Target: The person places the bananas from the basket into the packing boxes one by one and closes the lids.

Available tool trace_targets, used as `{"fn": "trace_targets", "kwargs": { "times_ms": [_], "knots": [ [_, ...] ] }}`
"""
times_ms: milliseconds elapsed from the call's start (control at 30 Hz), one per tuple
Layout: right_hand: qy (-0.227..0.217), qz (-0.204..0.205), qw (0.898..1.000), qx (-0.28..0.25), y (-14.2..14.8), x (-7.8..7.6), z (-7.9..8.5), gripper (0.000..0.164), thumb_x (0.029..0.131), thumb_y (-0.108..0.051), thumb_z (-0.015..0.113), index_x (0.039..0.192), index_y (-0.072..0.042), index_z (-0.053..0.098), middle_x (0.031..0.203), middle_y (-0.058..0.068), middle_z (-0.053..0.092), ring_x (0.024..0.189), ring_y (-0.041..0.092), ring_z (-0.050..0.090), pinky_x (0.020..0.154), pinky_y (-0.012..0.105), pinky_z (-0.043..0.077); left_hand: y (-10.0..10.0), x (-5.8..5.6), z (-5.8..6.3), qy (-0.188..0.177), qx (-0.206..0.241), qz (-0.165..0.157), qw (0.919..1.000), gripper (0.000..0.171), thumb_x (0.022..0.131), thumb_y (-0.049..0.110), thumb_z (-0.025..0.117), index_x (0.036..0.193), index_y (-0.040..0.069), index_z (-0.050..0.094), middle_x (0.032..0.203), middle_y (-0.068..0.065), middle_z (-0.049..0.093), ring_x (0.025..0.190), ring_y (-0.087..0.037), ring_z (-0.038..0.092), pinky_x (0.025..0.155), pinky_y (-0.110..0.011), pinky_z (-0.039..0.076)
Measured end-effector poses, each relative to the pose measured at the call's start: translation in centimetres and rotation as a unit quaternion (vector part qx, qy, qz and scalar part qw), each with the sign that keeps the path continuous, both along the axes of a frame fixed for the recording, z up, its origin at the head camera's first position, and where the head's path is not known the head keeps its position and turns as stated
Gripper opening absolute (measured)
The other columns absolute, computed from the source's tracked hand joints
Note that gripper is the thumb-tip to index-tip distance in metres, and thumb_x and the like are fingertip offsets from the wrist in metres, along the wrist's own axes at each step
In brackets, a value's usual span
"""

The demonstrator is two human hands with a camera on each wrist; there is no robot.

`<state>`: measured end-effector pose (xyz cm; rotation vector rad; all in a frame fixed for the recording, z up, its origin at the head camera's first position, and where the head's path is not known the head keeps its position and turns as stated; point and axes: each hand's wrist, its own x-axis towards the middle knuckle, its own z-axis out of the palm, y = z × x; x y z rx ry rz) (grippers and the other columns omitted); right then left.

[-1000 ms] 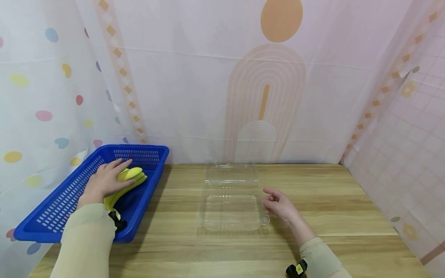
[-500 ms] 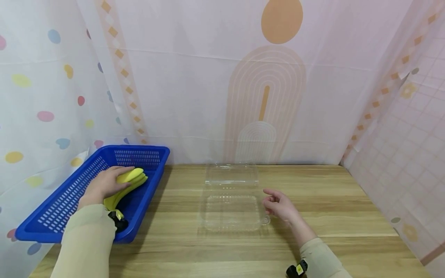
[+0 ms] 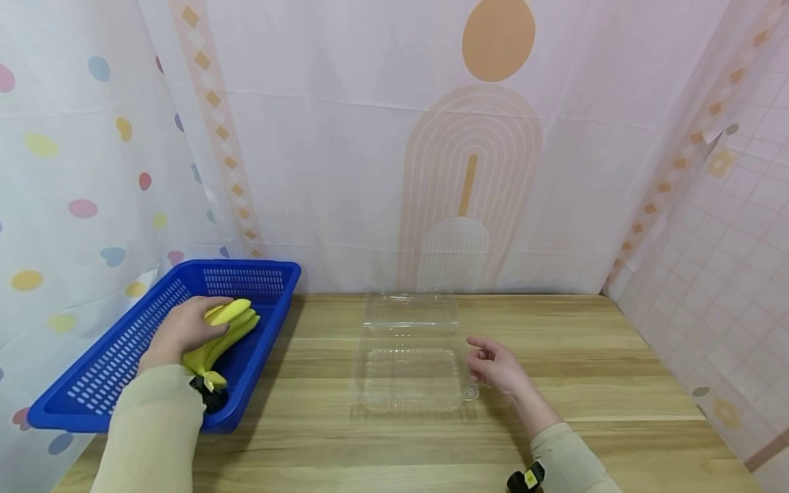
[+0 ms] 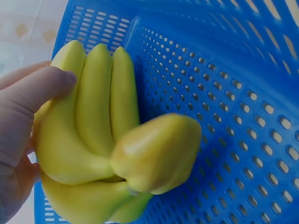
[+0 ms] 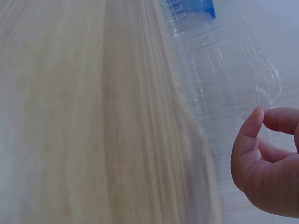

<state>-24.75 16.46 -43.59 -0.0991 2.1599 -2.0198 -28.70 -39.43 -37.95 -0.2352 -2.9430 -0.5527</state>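
Evidently, the left hand (image 3: 183, 333) grips the bunch of smooth yellow bananas (image 4: 93, 116), which sits in the slotted blue plastic basket (image 3: 265, 342), its thumb curled over the outermost banana. A secure hold probably calls for fingers wrapped round several bananas, since the bunch is broad and its blunt, thick stem end (image 4: 159, 154) could twist the load if gripped off-centre. The left wrist view shows that end large; the head view shows it only small. On the wooden tabletop (image 3: 320, 452), the right hand (image 3: 498, 370) is beside the clear plastic hinged container (image 3: 413, 373). The right wrist view brings two fingertips close together near its edge, but whether they pinch it cannot be told.
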Motion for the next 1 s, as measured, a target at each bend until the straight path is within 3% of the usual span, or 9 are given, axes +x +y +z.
{"fn": "trace_targets", "kwargs": {
  "times_ms": [233,467,800,1000],
  "knots": [
    [-0.004,0.004,1.0,0.002,0.0,0.0,0.1,0.053,0.096,0.004,0.056,0.144,0.014,0.036,0.089,0.005,0.053,0.069,0.013,0.052,0.061,0.023,0.049,0.4,0.2,0.3,0.027,0.058,0.022,0.9977,0.057,0.087,0.021,0.072,0.137,-0.001,0.055,0.131,-0.034,0.052,0.106,-0.044,0.049,0.086,-0.062,0.042],
    [-0.004,0.001,1.0,0.003,-0.1,-0.1,0.1,0.053,0.096,0.004,0.056,0.144,0.013,0.036,0.089,0.005,0.053,0.07,0.014,0.052,0.06,0.023,0.048,0.6,0.4,0.7,0.056,0.089,0.046,0.9934,0.056,0.091,0.024,0.071,0.139,0.0,0.053,0.135,-0.034,0.049,0.108,-0.045,0.048,0.086,-0.063,0.04],
    [-0.002,-0.001,1.0,0.005,-0.1,-0.2,0.1,0.052,0.096,0.005,0.055,0.143,0.014,0.037,0.089,0.005,0.053,0.068,0.013,0.052,0.06,0.023,0.048,0.9,0.5,1.0,0.073,0.105,0.057,0.9902,0.056,0.093,0.027,0.068,0.141,0.001,0.052,0.139,-0.034,0.046,0.118,-0.049,0.043,0.093,-0.068,0.036],
    [0.001,0.004,1.0,0.009,-0.1,-0.1,0.1,0.052,0.096,0.004,0.056,0.144,0.014,0.037,0.089,0.006,0.053,0.069,0.014,0.052,0.06,0.023,0.048,1.1,0.6,1.3,0.116,0.105,0.072,0.9851,0.054,0.091,0.023,0.07,0.138,0.002,0.056,0.137,-0.031,0.05,0.122,-0.05,0.043,0.093,-0.066,0.036]
  ]
}}
